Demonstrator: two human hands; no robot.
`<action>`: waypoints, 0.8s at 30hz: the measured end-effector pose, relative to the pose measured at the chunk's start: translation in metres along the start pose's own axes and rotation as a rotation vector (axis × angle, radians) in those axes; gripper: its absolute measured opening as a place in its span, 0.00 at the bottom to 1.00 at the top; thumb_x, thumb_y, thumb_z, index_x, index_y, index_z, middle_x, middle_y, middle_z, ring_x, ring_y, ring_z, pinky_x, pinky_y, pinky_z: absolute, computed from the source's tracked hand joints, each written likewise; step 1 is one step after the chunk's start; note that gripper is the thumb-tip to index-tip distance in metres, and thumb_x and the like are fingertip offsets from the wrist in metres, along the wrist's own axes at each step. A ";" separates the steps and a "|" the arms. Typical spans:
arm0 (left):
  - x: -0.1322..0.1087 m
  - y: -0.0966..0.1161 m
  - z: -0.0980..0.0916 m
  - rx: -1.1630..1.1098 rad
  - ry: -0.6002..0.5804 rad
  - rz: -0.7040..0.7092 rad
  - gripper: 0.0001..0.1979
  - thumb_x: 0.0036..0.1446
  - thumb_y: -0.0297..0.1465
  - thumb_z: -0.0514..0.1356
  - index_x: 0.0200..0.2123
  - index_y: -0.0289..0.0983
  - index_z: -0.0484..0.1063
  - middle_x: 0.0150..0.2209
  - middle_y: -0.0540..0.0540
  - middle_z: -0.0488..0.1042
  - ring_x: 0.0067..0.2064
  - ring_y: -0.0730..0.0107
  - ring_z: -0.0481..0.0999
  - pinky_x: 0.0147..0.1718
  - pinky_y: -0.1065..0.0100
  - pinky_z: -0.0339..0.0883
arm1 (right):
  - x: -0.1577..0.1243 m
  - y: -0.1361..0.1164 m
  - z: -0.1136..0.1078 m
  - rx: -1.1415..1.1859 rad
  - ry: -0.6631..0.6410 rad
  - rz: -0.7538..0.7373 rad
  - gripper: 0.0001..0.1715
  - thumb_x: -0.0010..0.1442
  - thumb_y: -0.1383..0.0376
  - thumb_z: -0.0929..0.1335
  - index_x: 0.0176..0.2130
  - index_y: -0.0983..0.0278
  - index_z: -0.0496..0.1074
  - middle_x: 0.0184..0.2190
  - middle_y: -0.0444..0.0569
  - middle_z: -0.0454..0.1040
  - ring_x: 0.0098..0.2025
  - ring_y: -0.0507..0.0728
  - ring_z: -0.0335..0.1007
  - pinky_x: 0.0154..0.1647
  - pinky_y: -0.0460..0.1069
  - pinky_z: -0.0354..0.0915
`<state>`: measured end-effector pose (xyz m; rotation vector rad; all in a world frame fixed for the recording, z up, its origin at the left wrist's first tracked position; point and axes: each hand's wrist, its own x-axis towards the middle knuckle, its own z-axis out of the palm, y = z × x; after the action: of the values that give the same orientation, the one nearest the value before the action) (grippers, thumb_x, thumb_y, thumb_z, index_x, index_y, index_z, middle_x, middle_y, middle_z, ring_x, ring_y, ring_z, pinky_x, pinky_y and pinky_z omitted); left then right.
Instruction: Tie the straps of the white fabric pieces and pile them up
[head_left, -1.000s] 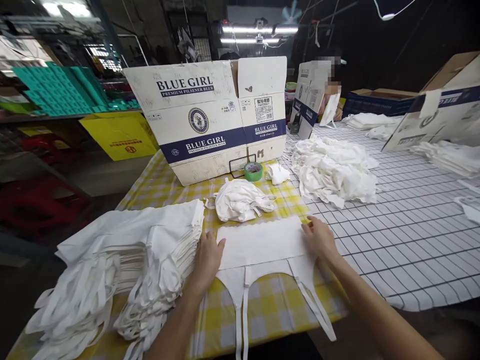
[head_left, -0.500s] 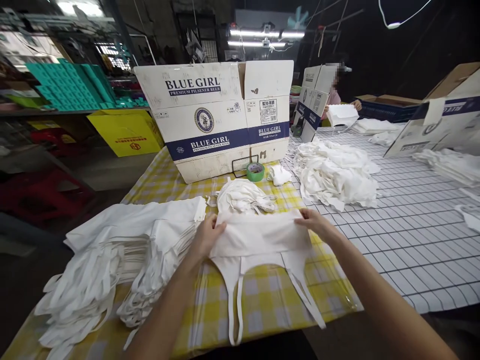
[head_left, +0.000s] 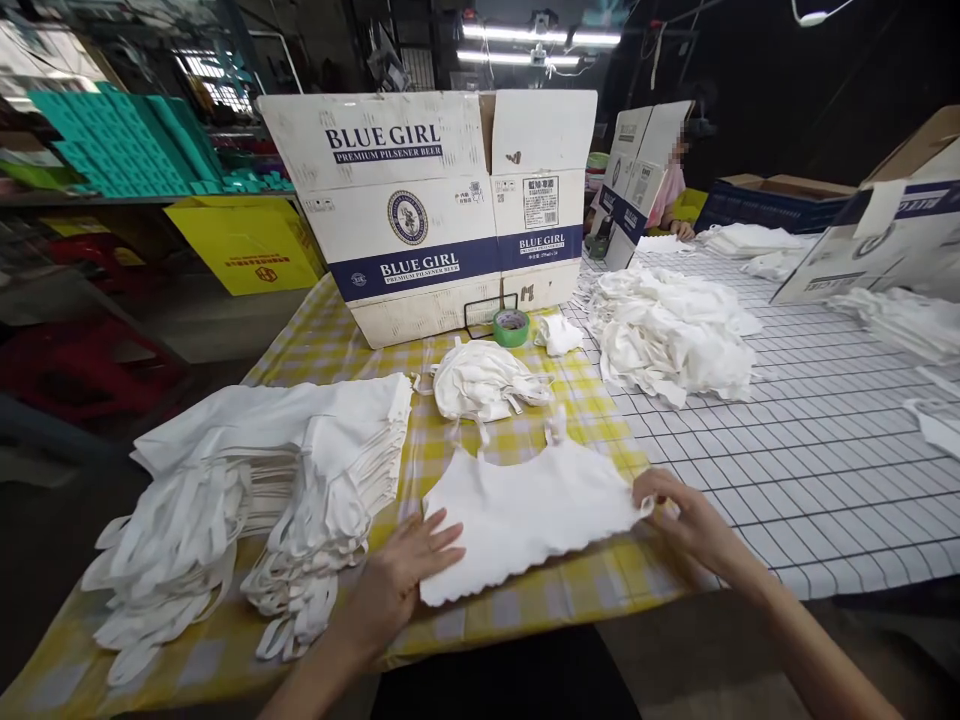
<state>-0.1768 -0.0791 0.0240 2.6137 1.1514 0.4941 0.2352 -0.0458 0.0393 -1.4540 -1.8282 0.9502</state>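
A white camisole lies spread on the yellow checked cloth in front of me, its straps pointing away and its scalloped hem toward me. My left hand rests on its left corner with fingers stretched out. At the right corner, my right hand pinches the edge between thumb and fingers. To the left is a thick stack of white camisoles, the straps hanging in loops toward me. Just beyond the spread one sits a small heap of white garments.
A large beer carton stands behind, with green tape at its foot. A loose white pile lies on the white grid cloth at right. Another person sits behind a second carton. A yellow bag is at left.
The camisole has been turned around: its straps hung toward me and now point away, and it lies on the table. My left hand has flattened onto it; my right hand moved right and lower.
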 end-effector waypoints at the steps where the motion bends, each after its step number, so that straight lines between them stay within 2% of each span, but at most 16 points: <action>1: -0.009 0.002 0.011 0.041 -0.022 0.017 0.30 0.52 0.17 0.45 0.53 0.49 0.64 0.56 0.53 0.64 0.60 0.64 0.58 0.56 0.52 0.56 | -0.009 0.009 0.007 -0.016 -0.016 0.013 0.07 0.52 0.61 0.64 0.29 0.61 0.69 0.34 0.49 0.70 0.40 0.59 0.64 0.40 0.53 0.63; 4: -0.029 0.012 0.028 0.136 -0.056 0.037 0.32 0.50 0.17 0.47 0.57 0.48 0.60 0.60 0.51 0.58 0.61 0.62 0.56 0.57 0.53 0.57 | -0.030 0.026 0.017 -0.069 -0.022 0.019 0.07 0.51 0.65 0.63 0.29 0.60 0.70 0.39 0.50 0.71 0.45 0.60 0.64 0.44 0.54 0.63; 7: -0.037 0.020 0.027 0.179 -0.062 0.043 0.32 0.50 0.18 0.48 0.57 0.47 0.59 0.61 0.49 0.54 0.62 0.59 0.54 0.56 0.52 0.57 | -0.042 0.034 0.016 -0.141 -0.004 -0.017 0.10 0.51 0.67 0.62 0.32 0.59 0.72 0.42 0.49 0.70 0.48 0.60 0.62 0.48 0.56 0.61; 12: -0.040 0.022 0.026 0.168 -0.028 0.040 0.31 0.51 0.19 0.48 0.57 0.47 0.59 0.61 0.49 0.56 0.61 0.60 0.55 0.56 0.53 0.58 | -0.045 0.041 0.013 -0.212 0.013 -0.049 0.13 0.53 0.66 0.62 0.36 0.56 0.73 0.43 0.48 0.70 0.49 0.61 0.62 0.49 0.58 0.61; 18: -0.044 0.017 0.032 0.127 -0.057 0.007 0.32 0.51 0.17 0.47 0.58 0.46 0.59 0.61 0.49 0.55 0.62 0.61 0.54 0.57 0.53 0.57 | -0.046 0.042 0.016 -0.230 0.031 -0.085 0.14 0.54 0.67 0.61 0.36 0.56 0.74 0.43 0.48 0.71 0.49 0.61 0.62 0.48 0.58 0.62; 21: -0.044 0.017 0.027 0.021 -0.013 -0.026 0.31 0.51 0.16 0.45 0.55 0.45 0.61 0.59 0.50 0.59 0.61 0.65 0.56 0.57 0.55 0.56 | -0.046 0.037 0.012 -0.208 0.047 -0.115 0.15 0.55 0.68 0.60 0.37 0.56 0.73 0.44 0.48 0.71 0.49 0.60 0.62 0.48 0.58 0.62; 24: -0.041 0.022 0.009 -0.102 0.059 -0.105 0.29 0.52 0.16 0.44 0.53 0.44 0.64 0.56 0.52 0.65 0.59 0.70 0.60 0.57 0.59 0.58 | -0.044 0.024 0.001 -0.164 0.047 -0.170 0.14 0.56 0.68 0.61 0.39 0.56 0.73 0.45 0.48 0.70 0.50 0.60 0.62 0.50 0.57 0.62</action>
<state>-0.1847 -0.1247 0.0151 2.4527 1.2402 0.5958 0.2570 -0.0859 0.0174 -1.3763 -1.9977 0.6917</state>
